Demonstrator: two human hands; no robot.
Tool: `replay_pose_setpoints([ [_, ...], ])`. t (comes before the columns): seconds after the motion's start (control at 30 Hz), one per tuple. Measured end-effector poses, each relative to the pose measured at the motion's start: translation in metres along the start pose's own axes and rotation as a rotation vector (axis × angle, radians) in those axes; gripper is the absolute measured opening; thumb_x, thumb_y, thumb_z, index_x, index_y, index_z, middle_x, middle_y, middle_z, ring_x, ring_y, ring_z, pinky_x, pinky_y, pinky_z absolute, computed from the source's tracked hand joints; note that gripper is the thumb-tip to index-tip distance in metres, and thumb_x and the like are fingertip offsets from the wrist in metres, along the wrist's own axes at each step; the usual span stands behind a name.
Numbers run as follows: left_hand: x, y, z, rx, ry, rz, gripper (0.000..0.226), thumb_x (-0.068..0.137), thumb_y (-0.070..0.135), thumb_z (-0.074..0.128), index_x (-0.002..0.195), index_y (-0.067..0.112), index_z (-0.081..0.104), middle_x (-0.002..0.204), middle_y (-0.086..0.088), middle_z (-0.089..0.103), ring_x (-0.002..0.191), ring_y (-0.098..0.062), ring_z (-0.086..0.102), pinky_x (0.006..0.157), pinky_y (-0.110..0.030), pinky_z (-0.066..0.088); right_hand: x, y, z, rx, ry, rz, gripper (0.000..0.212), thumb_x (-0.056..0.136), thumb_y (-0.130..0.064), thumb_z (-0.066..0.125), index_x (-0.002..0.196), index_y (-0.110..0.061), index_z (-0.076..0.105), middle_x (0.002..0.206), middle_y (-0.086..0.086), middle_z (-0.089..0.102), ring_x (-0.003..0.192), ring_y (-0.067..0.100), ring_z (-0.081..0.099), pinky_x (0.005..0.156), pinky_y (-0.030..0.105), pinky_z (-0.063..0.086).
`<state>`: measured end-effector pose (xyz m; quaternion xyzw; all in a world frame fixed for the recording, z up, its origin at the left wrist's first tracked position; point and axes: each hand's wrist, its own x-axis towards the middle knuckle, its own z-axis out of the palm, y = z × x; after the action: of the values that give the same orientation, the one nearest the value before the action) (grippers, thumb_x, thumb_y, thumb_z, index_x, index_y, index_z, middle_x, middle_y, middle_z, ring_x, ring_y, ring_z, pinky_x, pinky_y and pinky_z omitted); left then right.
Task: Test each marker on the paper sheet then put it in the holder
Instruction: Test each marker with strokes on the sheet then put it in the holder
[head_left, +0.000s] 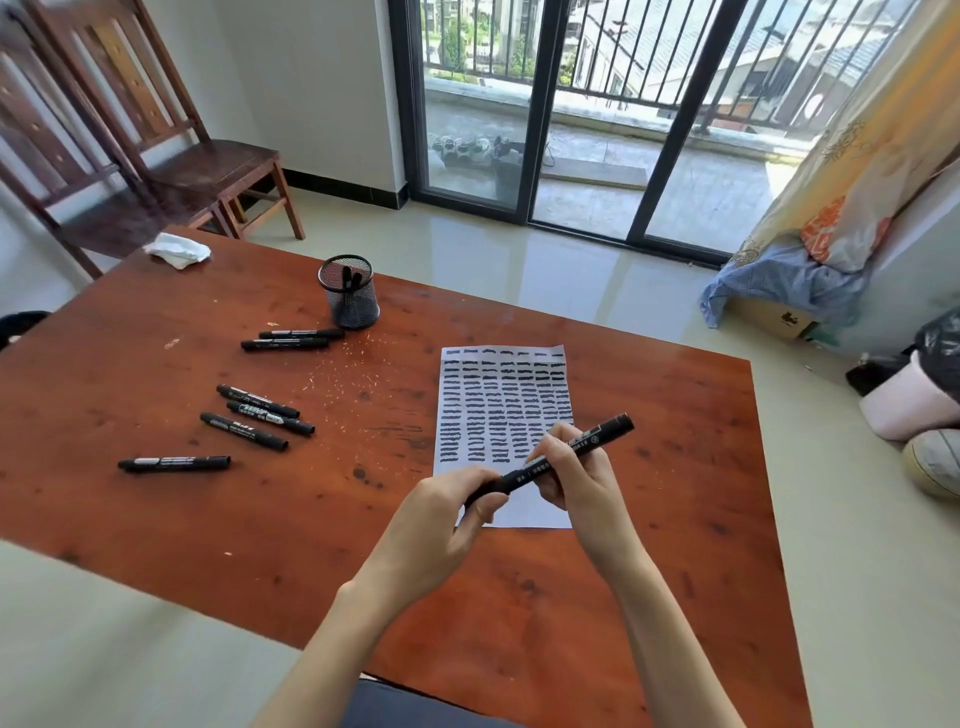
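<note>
Marker (550, 462), black with a white printed label, is held slantwise above the near end of the paper sheet (501, 395), one end raised toward the far right. Left hand (449, 514) curls its fingers around the lower, near end of the barrel; right hand (571, 467) pinches the barrel at mid-length between thumb and fingers. Paper sheet lies flat on the reddish wooden table (156, 519), covered in rows of short black test strokes, with its nearest part bare. Mesh holder (350, 293), black and round, stands beyond the sheet to the left and contains a couple of markers. Six loose markers (257, 413) lie on the table to the left of the sheet. Crumpled white tissue (177, 250) rests at the far left corner.
</note>
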<state>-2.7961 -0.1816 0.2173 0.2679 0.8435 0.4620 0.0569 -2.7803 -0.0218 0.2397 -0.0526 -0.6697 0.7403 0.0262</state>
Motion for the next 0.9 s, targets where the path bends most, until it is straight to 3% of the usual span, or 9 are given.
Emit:
replay_pose_setpoints([
  [0.17,-0.002,-0.002,-0.003,-0.193,0.055,-0.077,0.014,0.089,0.031,0.047,0.092,0.028,0.06,0.06,0.014,0.054,0.051,-0.002,0.041,0.052,-0.016,0.032,0.012,0.0,0.009,-0.034,-0.113,0.031,0.025,0.087,-0.03,0.046,0.074,-0.012,0.035,0.063,-0.004,0.027,0.052,0.005,0.029,0.049,0.014,0.027],
  [0.23,-0.005,-0.004,0.0,-0.292,0.039,-0.127,0.021,0.089,0.032,0.045,0.106,0.029,0.058,0.061,0.011,0.056,0.054,-0.006,0.043,0.054,-0.022,0.036,0.019,0.004,0.013,-0.157,-0.142,0.057,0.031,0.092,-0.035,0.049,0.078,-0.008,0.045,0.068,-0.003,0.038,0.057,0.004,0.04,0.055,0.014,0.036],
  [0.3,-0.008,-0.006,0.002,-0.319,0.033,-0.149,0.024,0.09,0.033,0.043,0.107,0.026,0.058,0.06,0.009,0.057,0.055,-0.009,0.046,0.056,-0.024,0.038,0.026,0.008,0.017,-0.292,-0.134,0.084,0.022,0.094,-0.033,0.049,0.082,-0.015,0.053,0.079,-0.004,0.051,0.074,0.003,0.052,0.071,0.021,0.045],
  [0.4,-0.012,-0.012,-0.006,-0.326,0.1,-0.202,0.025,0.089,0.036,0.04,0.102,0.026,0.06,0.06,0.009,0.058,0.054,-0.008,0.047,0.054,-0.025,0.039,0.036,0.004,0.024,-0.086,-0.021,0.081,0.009,0.095,-0.027,0.048,0.094,-0.019,0.053,0.095,0.003,0.06,0.093,0.018,0.061,0.081,0.025,0.05],
  [0.47,-0.015,-0.017,-0.013,-0.312,0.123,-0.224,0.024,0.09,0.038,0.041,0.103,0.029,0.059,0.061,0.007,0.058,0.054,-0.011,0.047,0.053,-0.031,0.039,0.045,-0.004,0.03,0.297,0.059,0.123,0.022,0.098,-0.03,0.041,0.094,-0.013,0.055,0.09,0.007,0.066,0.085,0.022,0.066,0.078,0.028,0.053],
  [0.57,-0.019,-0.02,-0.019,-0.281,0.137,-0.227,0.019,0.091,0.041,0.045,0.103,0.032,0.056,0.061,0.007,0.056,0.054,-0.011,0.045,0.051,-0.031,0.037,0.06,-0.015,0.047,0.734,0.079,0.234,0.036,0.098,-0.03,0.036,0.073,-0.009,0.053,0.06,0.004,0.06,0.057,0.018,0.061,0.059,0.027,0.052],
  [0.7,-0.024,-0.026,-0.026,-0.346,0.201,-0.31,0.03,0.087,0.042,0.041,0.093,0.019,0.059,0.057,0.01,0.051,0.049,-0.007,0.041,0.049,-0.023,0.034,0.074,-0.009,0.081,0.821,0.015,0.303,0.039,0.096,-0.02,0.035,0.057,-0.015,0.04,0.043,-0.007,0.029,0.036,0.006,0.026,0.038,0.018,0.028],
  [0.77,-0.028,-0.034,-0.03,-0.398,0.223,-0.337,0.038,0.089,0.041,0.038,0.088,0.008,0.059,0.055,0.012,0.048,0.048,-0.009,0.039,0.048,-0.026,0.033,0.077,-0.003,0.095,0.827,-0.003,0.324,0.04,0.094,-0.017,0.034,0.054,-0.016,0.037,0.041,-0.008,0.026,0.033,0.005,0.021,0.035,0.018,0.023],
  [0.9,-0.033,-0.046,-0.04,-0.586,0.244,-0.392,0.034,0.09,0.032,0.037,0.084,0.004,0.056,0.05,0.012,0.043,0.045,-0.003,0.033,0.044,-0.017,0.03,0.081,0.007,0.122,0.807,-0.067,0.303,0.044,0.093,-0.015,0.033,0.049,-0.019,0.034,0.04,-0.01,0.025,0.033,0.004,0.02,0.033,0.017,0.022],
])
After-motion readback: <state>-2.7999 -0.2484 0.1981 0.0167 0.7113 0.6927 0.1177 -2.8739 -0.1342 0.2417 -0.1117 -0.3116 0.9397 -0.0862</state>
